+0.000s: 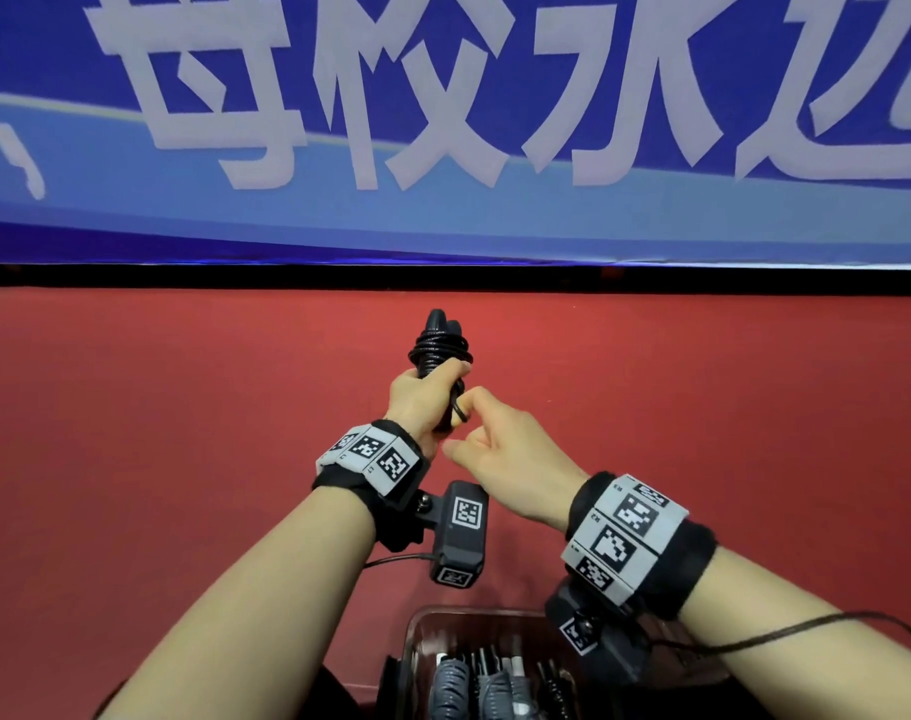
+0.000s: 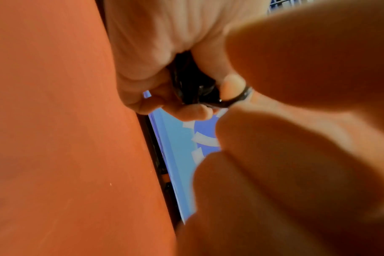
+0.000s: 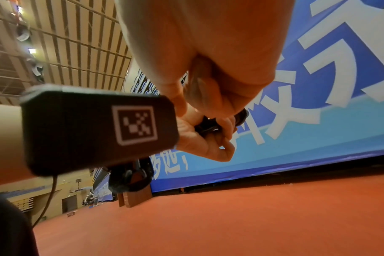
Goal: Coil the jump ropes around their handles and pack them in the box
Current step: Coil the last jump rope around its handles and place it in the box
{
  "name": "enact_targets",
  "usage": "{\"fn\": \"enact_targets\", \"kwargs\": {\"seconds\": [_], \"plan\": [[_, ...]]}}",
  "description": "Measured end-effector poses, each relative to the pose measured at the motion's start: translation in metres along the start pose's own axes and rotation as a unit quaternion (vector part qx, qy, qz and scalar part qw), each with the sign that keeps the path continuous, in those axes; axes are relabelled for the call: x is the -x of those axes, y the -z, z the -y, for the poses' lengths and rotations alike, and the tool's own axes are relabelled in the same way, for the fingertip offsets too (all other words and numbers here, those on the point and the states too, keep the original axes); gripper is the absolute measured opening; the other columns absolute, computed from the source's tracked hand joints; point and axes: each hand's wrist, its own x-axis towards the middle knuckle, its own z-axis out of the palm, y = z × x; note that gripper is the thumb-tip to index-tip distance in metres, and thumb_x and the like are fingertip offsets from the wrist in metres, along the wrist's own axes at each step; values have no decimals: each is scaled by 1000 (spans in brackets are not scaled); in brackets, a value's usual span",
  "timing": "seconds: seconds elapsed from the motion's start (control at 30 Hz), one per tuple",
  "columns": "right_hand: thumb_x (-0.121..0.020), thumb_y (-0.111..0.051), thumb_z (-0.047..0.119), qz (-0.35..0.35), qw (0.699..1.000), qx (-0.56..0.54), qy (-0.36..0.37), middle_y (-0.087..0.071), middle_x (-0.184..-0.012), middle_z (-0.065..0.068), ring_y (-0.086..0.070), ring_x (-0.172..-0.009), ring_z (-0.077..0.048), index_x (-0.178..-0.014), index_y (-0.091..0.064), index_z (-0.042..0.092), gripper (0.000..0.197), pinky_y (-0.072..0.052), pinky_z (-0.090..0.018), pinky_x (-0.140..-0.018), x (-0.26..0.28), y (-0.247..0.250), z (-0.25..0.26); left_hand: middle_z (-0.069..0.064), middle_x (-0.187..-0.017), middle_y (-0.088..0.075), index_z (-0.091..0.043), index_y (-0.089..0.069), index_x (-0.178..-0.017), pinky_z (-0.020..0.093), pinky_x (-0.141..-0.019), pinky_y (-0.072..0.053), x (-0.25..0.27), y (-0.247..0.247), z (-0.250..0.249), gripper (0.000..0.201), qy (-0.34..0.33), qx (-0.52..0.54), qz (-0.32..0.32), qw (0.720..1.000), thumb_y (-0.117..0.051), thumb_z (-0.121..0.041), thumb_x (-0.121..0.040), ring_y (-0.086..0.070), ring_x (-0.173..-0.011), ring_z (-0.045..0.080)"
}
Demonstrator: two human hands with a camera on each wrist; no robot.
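A black jump rope (image 1: 439, 350) is coiled around its two handles, which stand upright above the red floor. My left hand (image 1: 423, 402) grips the lower part of the bundle. My right hand (image 1: 469, 415) pinches a small loop of the rope's end (image 1: 458, 410) beside the left fist. In the left wrist view the loop (image 2: 237, 99) curves out from the gripped bundle (image 2: 186, 86) between blurred right fingers (image 2: 296, 121). In the right wrist view the right hand (image 3: 217, 104) meets the left hand (image 3: 200, 143) over the black rope (image 3: 208, 129).
A clear plastic box (image 1: 417, 631) sits at the bottom of the head view under my right wrist, with several coiled ropes (image 1: 474, 683) inside. Red floor (image 1: 183, 433) spreads all around. A blue banner (image 1: 443, 148) with white characters stands behind.
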Motion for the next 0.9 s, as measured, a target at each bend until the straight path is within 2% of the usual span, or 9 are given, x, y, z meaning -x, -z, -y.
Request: {"fn": "enact_targets", "kwargs": {"seconds": [0.07,0.17,0.3,0.37,0.47,0.6,0.7,0.8,0.9], "plan": [[-93,-56,22,-12,999,-31,-7,-35,-46,8,-27,-41,-8,-96,-49,14,11,-25,-21,-43,-2,0,-3,2,-56,-46,-8,-55,-84,18,-39,-36,-2,0,1,16,27,18,-3,999,-70,-14,-85,-41,-34,12],[-95,-55,26,-52,996,-67,-36,-36,-48,9,-27,-39,-7,-90,-53,9,18,-24,-23,-44,-10,1,-12,2,-61,-51,-8,-59,-94,23,-52,-44,-2,-3,4,21,68,34,5,997,-72,-20,-83,-50,-48,16],[-93,-59,32,-101,977,-158,-96,-46,-53,7,-38,-44,-12,-92,-61,13,19,-32,-26,-46,-17,16,-23,-1,-60,-57,-15,-56,-102,17,-46,-37,1,-4,1,24,58,4,57,997,-68,-32,-89,-57,-47,13],[-93,-59,36,-138,967,-181,-112,-51,-62,4,-43,-47,-10,-100,-60,19,18,-36,-24,-46,-19,31,-27,-1,-60,-62,-18,-56,-109,19,-51,-37,1,0,-6,27,47,3,56,997,-63,-37,-91,-60,-47,11],[-95,-56,32,-168,960,-185,-124,-54,-69,3,-46,-50,-8,-103,-59,21,13,-39,-24,-48,-21,46,-35,0,-62,-64,-21,-58,-106,25,-60,-36,3,4,-17,29,56,24,76,995,-57,-47,-92,-61,-49,10],[-95,-57,26,-181,951,-212,-136,-60,-80,0,-55,-60,-10,-96,-61,18,8,-44,-22,-50,-25,46,-39,1,-68,-66,-21,-57,-104,24,-58,-40,13,-1,-19,28,72,29,124,989,-53,-46,-94,-63,-56,13],[-96,-57,30,-179,937,-265,-141,-63,-94,-3,-61,-79,-13,-99,-65,15,17,-52,-25,-61,-29,46,-36,3,-74,-69,-19,-60,-104,23,-57,-47,21,-7,-17,28,108,44,171,978,-51,-44,-95,-68,-64,15],[-96,-52,40,-148,937,-278,-153,-67,-91,2,-62,-84,-12,-99,-67,17,27,-50,-30,-77,-31,43,-34,8,-95,-73,-14,-62,-114,27,-71,-53,24,-11,-15,38,147,81,210,963,-50,-45,-95,-70,-84,19],[-92,-52,53,-94,934,-299,-170,-66,-83,1,-64,-78,-13,-106,-68,13,45,-53,-31,-79,-30,41,-35,8,-102,-70,-12,-67,-108,30,-80,-50,25,-13,-12,41,156,73,230,958,-49,-46,-94,-65,-92,20]]}}
